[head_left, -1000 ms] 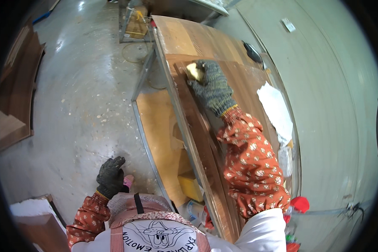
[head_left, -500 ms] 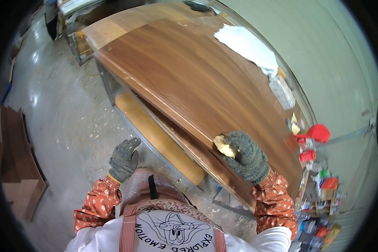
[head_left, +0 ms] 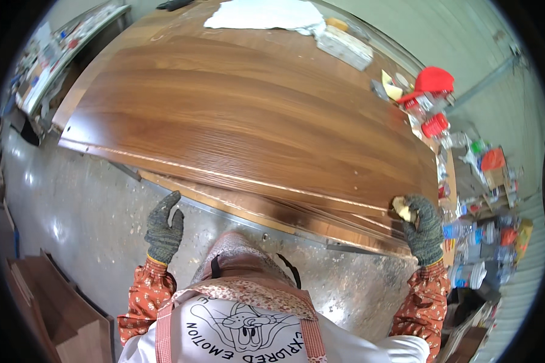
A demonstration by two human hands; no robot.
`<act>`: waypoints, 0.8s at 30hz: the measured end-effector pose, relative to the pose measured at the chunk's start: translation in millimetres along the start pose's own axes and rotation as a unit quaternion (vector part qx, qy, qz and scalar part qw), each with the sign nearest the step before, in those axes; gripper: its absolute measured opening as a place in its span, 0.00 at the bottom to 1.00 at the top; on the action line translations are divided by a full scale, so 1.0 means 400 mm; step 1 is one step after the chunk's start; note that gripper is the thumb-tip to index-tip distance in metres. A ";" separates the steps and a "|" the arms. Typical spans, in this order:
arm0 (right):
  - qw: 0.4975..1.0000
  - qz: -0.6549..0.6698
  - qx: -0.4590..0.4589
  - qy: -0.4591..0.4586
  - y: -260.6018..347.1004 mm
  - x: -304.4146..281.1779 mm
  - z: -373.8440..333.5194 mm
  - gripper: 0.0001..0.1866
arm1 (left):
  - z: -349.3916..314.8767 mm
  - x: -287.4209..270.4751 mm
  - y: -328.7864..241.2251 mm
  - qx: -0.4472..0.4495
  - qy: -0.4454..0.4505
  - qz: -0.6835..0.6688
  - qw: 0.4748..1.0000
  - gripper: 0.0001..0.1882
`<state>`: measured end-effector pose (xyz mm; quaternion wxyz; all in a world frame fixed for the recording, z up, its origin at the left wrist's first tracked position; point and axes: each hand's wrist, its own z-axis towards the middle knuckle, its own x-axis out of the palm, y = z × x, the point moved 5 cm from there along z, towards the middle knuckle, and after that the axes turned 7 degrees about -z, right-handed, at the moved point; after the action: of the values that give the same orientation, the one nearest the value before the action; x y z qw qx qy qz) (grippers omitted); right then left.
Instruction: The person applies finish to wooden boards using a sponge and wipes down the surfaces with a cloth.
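A wide brown wood-grain panel (head_left: 224,115) lies on the workbench, its long edge facing me. My right hand (head_left: 425,228), in a dark grey knit glove, is at the panel's near right corner. Its fingers are closed on a crumpled pale yellow piece (head_left: 404,209), whose material I cannot make out, held against the edge. My left hand (head_left: 165,228), gloved the same way, hangs apart from the panel over the floor, holding nothing, thumb and fingers apart. Beneath the top panel, more brown boards (head_left: 297,213) show along the front.
At the back lie a white cloth (head_left: 266,14) and a whitish block (head_left: 344,48). A red cap (head_left: 433,83) and a red-labelled bottle (head_left: 435,125) stand at the right end, with several plastic bottles beyond. Brown boards (head_left: 54,302) lean at lower left. Another cluttered table (head_left: 72,54) stands far left.
My right hand has moved along the panel's near edge to its right corner, still gripping the yellow piece. The view has turned rightward. My left hand stays empty.
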<state>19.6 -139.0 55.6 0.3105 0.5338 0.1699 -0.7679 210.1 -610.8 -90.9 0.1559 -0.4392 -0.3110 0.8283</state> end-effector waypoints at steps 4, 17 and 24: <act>0.979 0.131 -0.092 -0.125 0.154 0.019 0.088 0.16 | 0.012 0.033 -0.012 0.011 0.037 -0.023 0.999 0.18; 0.958 0.133 -0.144 -0.210 0.170 0.125 0.060 0.14 | 0.016 0.051 -0.097 0.037 0.028 -0.095 0.994 0.14; 0.968 0.028 0.172 -0.180 -0.233 -0.031 -0.180 0.11 | 0.034 0.073 -0.112 -0.002 0.015 -0.107 0.994 0.14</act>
<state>12.7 -23.0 33.7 0.2613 0.4365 -0.0386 -0.8600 181.6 -566.5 -74.3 0.2473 -0.4157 -0.3560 0.7996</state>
